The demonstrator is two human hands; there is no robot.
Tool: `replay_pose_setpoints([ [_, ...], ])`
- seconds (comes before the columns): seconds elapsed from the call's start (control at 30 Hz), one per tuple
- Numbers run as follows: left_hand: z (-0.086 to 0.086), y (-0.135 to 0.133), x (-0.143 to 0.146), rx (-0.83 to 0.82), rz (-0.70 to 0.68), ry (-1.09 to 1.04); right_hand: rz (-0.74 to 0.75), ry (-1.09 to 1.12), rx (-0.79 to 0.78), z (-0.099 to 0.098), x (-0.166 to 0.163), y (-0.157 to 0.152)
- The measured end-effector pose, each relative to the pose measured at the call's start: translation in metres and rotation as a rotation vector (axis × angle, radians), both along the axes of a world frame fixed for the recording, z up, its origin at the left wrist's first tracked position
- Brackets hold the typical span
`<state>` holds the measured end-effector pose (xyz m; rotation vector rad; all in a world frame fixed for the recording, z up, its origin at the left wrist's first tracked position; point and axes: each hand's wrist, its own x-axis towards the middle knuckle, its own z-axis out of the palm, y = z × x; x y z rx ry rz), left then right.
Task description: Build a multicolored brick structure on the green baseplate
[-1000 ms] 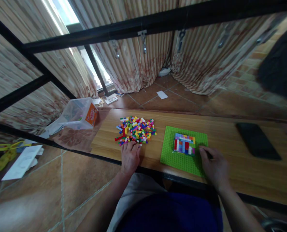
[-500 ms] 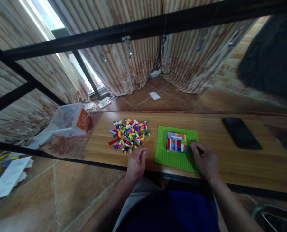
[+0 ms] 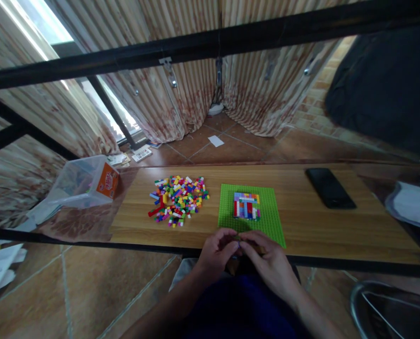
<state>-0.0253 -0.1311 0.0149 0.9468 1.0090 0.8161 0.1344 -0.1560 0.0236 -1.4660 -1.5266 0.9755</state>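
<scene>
By the near edge of the green baseplate (image 3: 271,212), a small piece (image 3: 237,244) seems pinched between left hand (image 3: 214,253) and right hand (image 3: 270,261); it could be dropped if squeezed unevenly.

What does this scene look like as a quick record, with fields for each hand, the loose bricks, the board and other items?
Left hand: fingertips close to the right hand's, near the board's front edge; anything pinched is too small to tell
Right hand: fingers bent inward, facing the left hand
Loose bricks: mixed colors, heaped left of the board
Board: green, studded, carrying a multicolored brick build
Phone: black, right of the board
Surface: wooden table
Beyond its left end: clear bin, orange label
</scene>
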Motion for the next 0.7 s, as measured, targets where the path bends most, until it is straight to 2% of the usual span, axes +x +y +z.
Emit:
replay_pose_setpoints([
  [0.23,0.000,0.001,0.008,-0.089,-0.003,-0.076,0.049,0.029,0.027,0.000,0.003,-0.006],
  [0.33,-0.002,0.002,0.010,-0.067,-0.035,-0.081,0.013,0.014,0.045,-0.002,0.008,-0.004],
  [0.43,-0.007,0.006,0.004,0.029,-0.015,0.001,-0.106,-0.018,0.070,-0.009,0.021,0.006],
  [0.57,-0.023,0.019,-0.021,0.274,0.107,0.291,-0.305,-0.153,0.098,-0.022,0.046,0.033],
  [0.7,-0.039,0.033,-0.044,0.430,0.175,0.461,-0.281,-0.270,0.156,-0.033,0.059,0.057],
])
